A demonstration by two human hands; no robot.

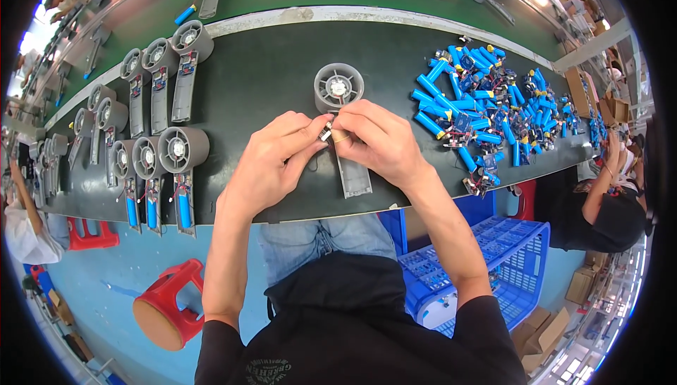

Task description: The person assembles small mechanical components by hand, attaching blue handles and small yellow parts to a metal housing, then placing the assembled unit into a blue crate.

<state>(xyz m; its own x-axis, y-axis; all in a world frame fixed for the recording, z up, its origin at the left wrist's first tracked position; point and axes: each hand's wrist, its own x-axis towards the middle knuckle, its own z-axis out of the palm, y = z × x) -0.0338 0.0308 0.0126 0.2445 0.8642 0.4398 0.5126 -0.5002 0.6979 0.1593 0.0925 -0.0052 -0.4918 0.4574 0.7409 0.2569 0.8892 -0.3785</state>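
Observation:
In front of me on the dark table lies a grey handheld fan housing [354, 173], its round fan head pointing away and its open handle toward me. Both my hands meet over the handle's upper part. Between thumb and fingers, my left hand [278, 156] pinches a small circuit board [325, 132] with pale metal parts. Pressed close beside it, my right hand [383, 144] is closed in a pinch. A bit of yellow shows at its fingertips, but the fingers hide what it belongs to. A thin dark wire hangs below the left hand.
A heap of blue cylindrical batteries [486, 96] with wired circuit boards covers the table's right side. Several grey fan housings [185, 149] stand in rows on the left, some holding batteries. Below are a blue crate [515, 272] and a red stool [173, 304]. People sit at both sides.

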